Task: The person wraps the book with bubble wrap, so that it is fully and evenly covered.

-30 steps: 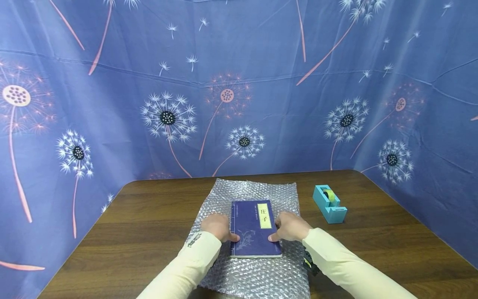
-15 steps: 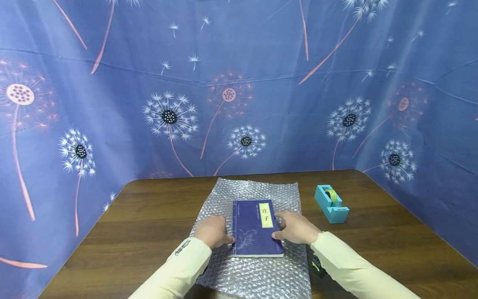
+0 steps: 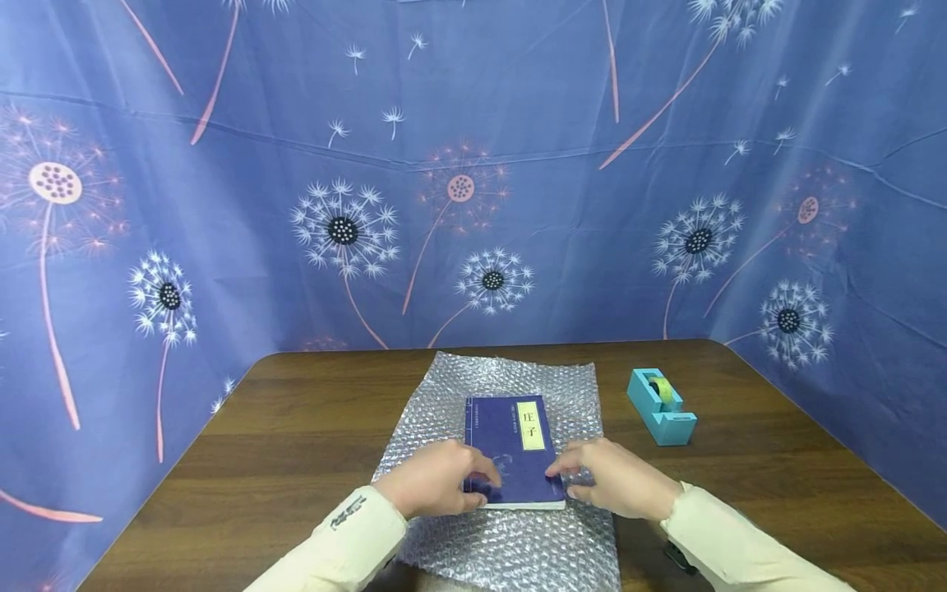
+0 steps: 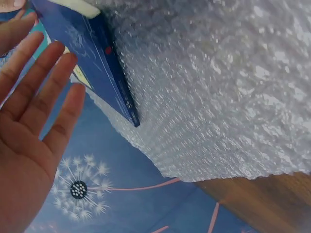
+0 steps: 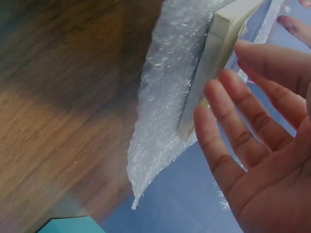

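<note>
A dark blue book (image 3: 513,444) with a yellow title strip lies flat on a sheet of bubble wrap (image 3: 510,543) in the middle of the table. My left hand (image 3: 444,483) hovers at the book's near left corner, its fingers reaching over the cover. In the left wrist view the fingers (image 4: 46,85) are straight and the palm faces the book's spine (image 4: 104,63), holding nothing. My right hand (image 3: 595,478) is by the near right corner. Its straight fingers (image 5: 233,121) lie close to the page edge (image 5: 214,58). I cannot tell whether either hand touches the book.
A teal tape dispenser (image 3: 661,405) with a yellow-green roll stands to the right of the bubble wrap; its edge shows as a teal patch (image 5: 73,225). The brown wooden table (image 3: 296,436) is enclosed by a blue dandelion-print cloth backdrop (image 3: 473,205).
Both hands have slid from the middle of the book's sides toward its near end. The left fingers now reach over the near left corner. The book stays flat.
</note>
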`<state>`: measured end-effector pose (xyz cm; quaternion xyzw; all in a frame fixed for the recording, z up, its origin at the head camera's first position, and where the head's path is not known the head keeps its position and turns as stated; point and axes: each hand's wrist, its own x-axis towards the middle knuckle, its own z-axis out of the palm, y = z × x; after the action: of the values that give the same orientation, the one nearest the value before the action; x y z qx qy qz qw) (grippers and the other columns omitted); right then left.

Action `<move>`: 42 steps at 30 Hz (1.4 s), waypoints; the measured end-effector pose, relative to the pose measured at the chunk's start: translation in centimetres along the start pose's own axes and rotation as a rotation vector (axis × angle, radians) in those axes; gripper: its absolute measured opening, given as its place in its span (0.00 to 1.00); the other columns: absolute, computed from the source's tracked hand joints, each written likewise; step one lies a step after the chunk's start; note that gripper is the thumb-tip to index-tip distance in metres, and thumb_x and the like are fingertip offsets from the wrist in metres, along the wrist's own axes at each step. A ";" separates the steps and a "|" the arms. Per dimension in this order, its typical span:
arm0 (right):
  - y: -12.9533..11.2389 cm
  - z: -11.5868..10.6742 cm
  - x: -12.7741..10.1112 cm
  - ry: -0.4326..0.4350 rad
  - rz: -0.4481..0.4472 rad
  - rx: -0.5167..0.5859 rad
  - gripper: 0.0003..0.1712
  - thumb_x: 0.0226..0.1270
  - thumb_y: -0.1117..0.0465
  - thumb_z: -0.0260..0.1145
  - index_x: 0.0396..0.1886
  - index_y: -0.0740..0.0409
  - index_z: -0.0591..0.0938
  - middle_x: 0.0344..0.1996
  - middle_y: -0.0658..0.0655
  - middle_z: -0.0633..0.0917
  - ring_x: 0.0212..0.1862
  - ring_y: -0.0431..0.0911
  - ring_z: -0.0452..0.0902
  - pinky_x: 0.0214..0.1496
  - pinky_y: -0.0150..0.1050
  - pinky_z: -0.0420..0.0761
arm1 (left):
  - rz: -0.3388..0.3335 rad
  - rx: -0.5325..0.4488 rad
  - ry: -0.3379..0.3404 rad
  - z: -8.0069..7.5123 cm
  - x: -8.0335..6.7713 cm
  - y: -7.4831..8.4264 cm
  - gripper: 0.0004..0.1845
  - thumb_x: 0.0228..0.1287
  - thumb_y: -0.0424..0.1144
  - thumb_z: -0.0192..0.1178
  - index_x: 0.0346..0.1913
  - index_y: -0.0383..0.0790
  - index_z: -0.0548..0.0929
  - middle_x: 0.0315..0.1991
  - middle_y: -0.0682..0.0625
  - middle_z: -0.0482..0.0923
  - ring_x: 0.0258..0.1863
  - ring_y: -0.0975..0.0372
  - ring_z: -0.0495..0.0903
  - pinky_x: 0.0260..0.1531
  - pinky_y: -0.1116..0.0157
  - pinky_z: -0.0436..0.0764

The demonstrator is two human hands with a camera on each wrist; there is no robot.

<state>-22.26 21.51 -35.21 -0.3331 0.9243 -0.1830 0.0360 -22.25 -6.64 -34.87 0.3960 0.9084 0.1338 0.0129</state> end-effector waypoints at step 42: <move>3.3 -0.6 -2.2 -0.169 -0.082 0.100 0.21 0.69 0.51 0.69 0.59 0.49 0.84 0.52 0.47 0.86 0.54 0.43 0.81 0.54 0.44 0.83 | 0.008 0.234 -0.138 0.8 -1.4 1.4 0.27 0.45 0.47 0.78 0.53 0.53 0.85 0.49 0.61 0.80 0.41 0.68 0.81 0.46 0.67 0.82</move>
<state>-22.65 25.39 -35.99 -0.3827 0.8933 -0.2014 0.1227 -20.17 -6.58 -35.37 0.4065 0.9132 -0.0008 0.0287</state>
